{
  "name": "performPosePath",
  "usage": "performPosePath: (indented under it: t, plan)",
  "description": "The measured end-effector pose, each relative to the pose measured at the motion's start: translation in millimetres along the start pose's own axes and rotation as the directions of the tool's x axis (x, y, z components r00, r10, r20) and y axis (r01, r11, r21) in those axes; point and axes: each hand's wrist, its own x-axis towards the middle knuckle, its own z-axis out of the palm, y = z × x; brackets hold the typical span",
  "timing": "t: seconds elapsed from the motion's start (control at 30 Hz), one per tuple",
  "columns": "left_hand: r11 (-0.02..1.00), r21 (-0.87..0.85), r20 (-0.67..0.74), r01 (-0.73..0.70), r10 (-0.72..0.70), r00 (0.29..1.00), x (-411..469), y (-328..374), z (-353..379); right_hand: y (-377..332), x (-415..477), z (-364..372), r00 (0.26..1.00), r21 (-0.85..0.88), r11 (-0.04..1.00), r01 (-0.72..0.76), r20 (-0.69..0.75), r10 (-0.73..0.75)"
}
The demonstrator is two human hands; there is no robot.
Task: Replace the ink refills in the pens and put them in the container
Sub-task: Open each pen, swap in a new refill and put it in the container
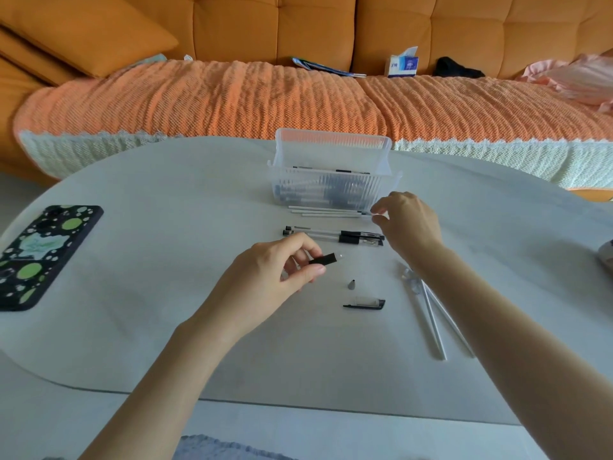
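Surface: a pale grey oval table (pixel 166 180) with a smooth matt top.
Room: behind the table stands an orange tufted sofa (pixel 298 28), its seat covered by an orange knitted throw with a white lace edge (pixel 232 101). A blue-and-white tissue box (pixel 403 63) sits at the back of the seat.
Left of table: a phone in a black case with green spots (pixel 39 257) lies flat.
Container: a clear ribbed plastic container (pixel 282 154) stands at the far middle of the table, with dark-gripped pens lying inside.
New refills: a row of thin white refills (pixel 325 210) lies just in front of the container.
Whole pens: two clear pens with black grips (pixel 335 235) lie side by side, nearer than the refills.
Left hand (pixel 272 270): thumb and fingers pinch a clear pen barrel with a black grip (pixel 323 259), held above the table with its open end to the right.
Loose parts: a small grey metal tip cone (pixel 352 283) and a clear cap with a black clip (pixel 365 304) lie below the barrel.
Right hand (pixel 411 220): thumb and forefinger are narrowly parted at the right end of the refill row; whether they pinch one cannot be told.
Right side: two long white refills, crossed (pixel 431 320), lie beside the right forearm.
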Motion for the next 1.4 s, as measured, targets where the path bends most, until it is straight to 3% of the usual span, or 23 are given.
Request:
performPosePath:
  t: [0.2, 0.37, 0.47, 0.57, 0.67, 0.97, 1.4]
  plan:
    - [1.0, -0.007, -0.009, -0.005, 0.005, 1.0, -0.2, -1.1, -2.3, 6.0, 0.9, 2.7, 1.0, -0.025, 1.0, -0.006, -0.007, 0.006]
    - [0.999, -0.027, -0.016, 0.022, -0.023, 1.0, -0.4, -2.5, -3.6, 7.8, -9.1, 0.5, 0.997, -0.035, 0.997, 0.071, -0.02, -0.072]
    - [0.996, -0.082, -0.04, 0.045, -0.049, 0.998, 0.4, -4.7, -5.3, 10.1, -20.8, -14.6, 0.999, 0.152, 0.988, 0.013, -0.041, -0.006]
    - [0.985, -0.155, -0.086, 0.078, -0.092, 0.992, 0.6, -6.2, -8.9, 7.5, -44.1, -38.2, 0.998, 0.424, 0.906, 0.014, -0.06, 0.013]
    - [0.969, -0.229, -0.131, 0.088, -0.12, 0.984, 1.4, -6.0, -12.6, 2.1, -68.7, -53.3, 0.999, 0.549, 0.836, 0.007, -0.033, 0.014]
    - [0.951, -0.291, -0.178, 0.101, -0.158, 0.971, 1.6, -11.1, -18.5, 5.5, -84.2, -52.3, 0.997, 0.58, 0.814, 0.044, -0.074, -0.001]
    - [0.964, -0.247, -0.177, 0.097, -0.143, 0.974, 1.3, -9.8, -20.6, 9.7, -82.3, -49.0, 0.993, 0.562, 0.822, 0.093, -0.109, -0.038]
